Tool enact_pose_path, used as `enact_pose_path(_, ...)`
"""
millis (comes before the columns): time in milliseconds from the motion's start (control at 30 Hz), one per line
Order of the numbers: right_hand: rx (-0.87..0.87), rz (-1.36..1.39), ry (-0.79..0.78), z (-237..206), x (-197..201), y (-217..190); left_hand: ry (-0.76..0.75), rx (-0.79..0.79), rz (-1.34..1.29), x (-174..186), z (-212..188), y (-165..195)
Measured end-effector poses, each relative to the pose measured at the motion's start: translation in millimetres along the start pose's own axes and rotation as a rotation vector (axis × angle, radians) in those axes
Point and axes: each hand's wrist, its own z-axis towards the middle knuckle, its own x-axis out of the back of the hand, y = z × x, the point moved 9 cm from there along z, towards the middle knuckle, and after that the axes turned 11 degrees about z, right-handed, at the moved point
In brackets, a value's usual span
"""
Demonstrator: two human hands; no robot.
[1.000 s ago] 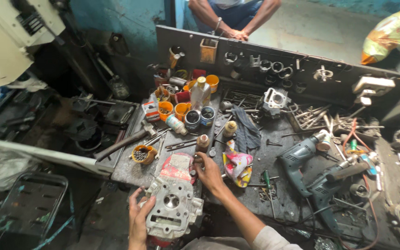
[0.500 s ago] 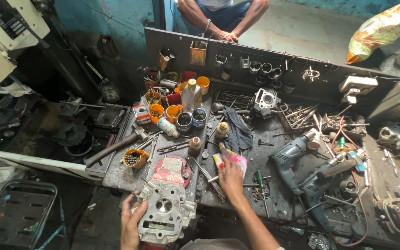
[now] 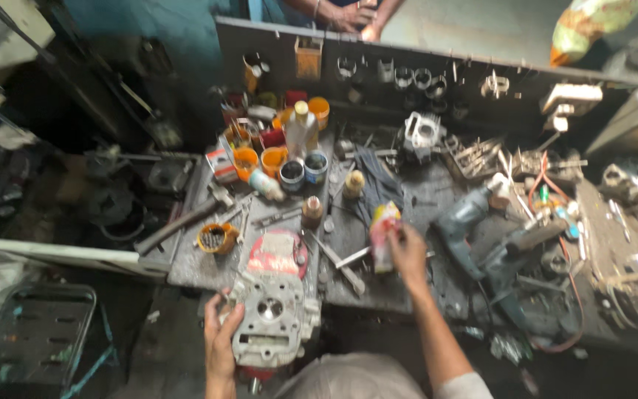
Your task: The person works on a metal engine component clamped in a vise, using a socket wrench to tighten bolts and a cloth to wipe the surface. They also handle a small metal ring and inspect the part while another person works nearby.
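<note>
While the left hand (image 3: pixel 221 341) cups the near-left edge of a grey metal cylinder head (image 3: pixel 273 318), fingers curled against its side and thumb up along the casting, the right hand (image 3: pixel 407 250) is closed around a small red and yellow packet (image 3: pixel 383 235), held upright just above the workbench (image 3: pixel 400 284). The cylinder head sits at the bench's near edge, between the two hands and nearer the left. Just beyond it lies a red round tin (image 3: pixel 278 253), and farther left of that an orange cup of small parts (image 3: pixel 217 238). To the right of the right hand lies a blue-grey power drill (image 3: pixel 467 216); beyond its fingers stand orange cups (image 3: pixel 260 160) and a pale bottle (image 3: pixel 302 127).
</note>
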Motion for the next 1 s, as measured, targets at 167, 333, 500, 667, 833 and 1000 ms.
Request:
enact_pose_path(167,-0.200,0.362,0.187,15.9,62.0,44.8,-0.030,-0.068,0.050,1.3,-2.6,1.3)
enact_pose_path(333,-0.181,0.462,0.249,5.8,113.8,63.8,-0.072,-0.098,0.019,-4.5,-9.6,3.9)
enact_pose_path(500,-0.160,0.586,0.365,-28.1,139.4,70.9,-0.056,-0.128,0.052,-3.7,-14.1,6.5)
enact_pose_path(667,-0.169,0.596,0.458,-51.7,161.6,75.2,-0.078,-0.190,0.108,-2.2,-13.8,8.3)
enact_pose_path(833,-0.083,0.631,0.412,-40.3,160.4,67.1,-0.058,-0.198,0.100,-3.0,-13.5,13.7)
enact_pose_path(1000,0.005,0.631,0.272,-10.3,148.7,59.5,-0.035,-0.160,0.107,-2.8,-15.7,11.6)
